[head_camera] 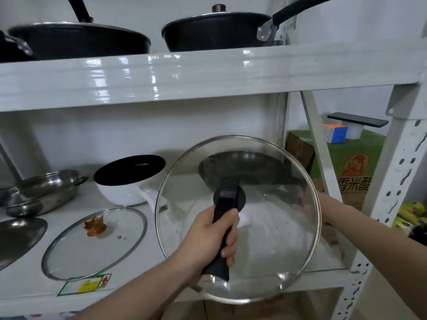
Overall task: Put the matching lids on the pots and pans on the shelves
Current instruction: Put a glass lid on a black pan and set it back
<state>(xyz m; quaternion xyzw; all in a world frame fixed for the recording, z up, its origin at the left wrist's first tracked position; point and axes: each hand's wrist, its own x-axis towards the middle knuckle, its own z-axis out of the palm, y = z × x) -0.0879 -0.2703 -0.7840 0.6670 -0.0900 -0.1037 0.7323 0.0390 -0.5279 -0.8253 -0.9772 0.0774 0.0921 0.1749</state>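
My left hand (pixel 212 236) grips the long black handle of a large glass lid (pixel 272 239) and holds it tilted in front of the middle shelf. Seen through the glass, a dark pan (pixel 242 165) sits on the shelf at the right. My right hand (pixel 324 202) reaches in from the right behind the lid's rim toward that pan; its fingers are blurred by the glass. A smaller glass lid with an amber knob (pixel 94 243) lies flat on the shelf, in front of an uncovered white pot (pixel 129 181).
Steel pots (pixel 46 190) and a steel pan (pixel 16 236) crowd the shelf's left end. On the upper shelf (pixel 208 72) stand a black pan (pixel 78 40) and a lidded black pan (pixel 217 31). A green carton (pixel 355 167) with a puzzle cube (pixel 335 133) stands behind the shelf's perforated right-hand upright (pixel 397 181).
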